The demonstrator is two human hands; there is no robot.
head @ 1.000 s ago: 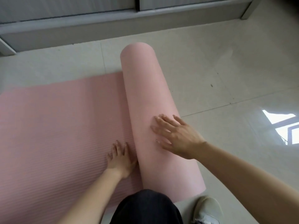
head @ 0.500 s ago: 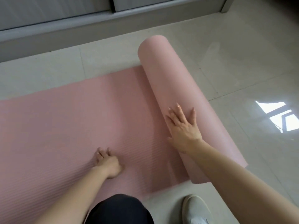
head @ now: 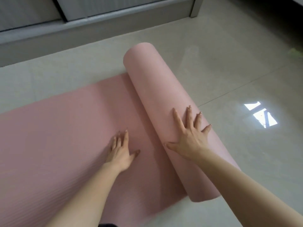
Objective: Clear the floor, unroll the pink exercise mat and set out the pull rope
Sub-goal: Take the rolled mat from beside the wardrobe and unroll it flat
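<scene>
The pink exercise mat (head: 62, 136) lies partly unrolled on the floor, its flat ribbed part spreading to the left. Its still-rolled part (head: 157, 89) runs from upper middle to lower right. My right hand (head: 190, 136) presses flat on top of the roll with fingers spread. My left hand (head: 121, 149) lies palm down on the flat part, just left of the roll, fingers apart. Neither hand grips anything. No pull rope is in view.
Glossy pale floor tiles (head: 237, 76) extend to the right of the roll, with a bright window reflection (head: 260, 115). A grey sliding-door track and frame (head: 98, 27) run along the back. A dark piece of clothing (head: 108, 225) shows at the bottom edge.
The roll has moved to the right and more flat mat lies exposed. My right hand went with it on top. My left hand opened flat and slid toward the roll.
</scene>
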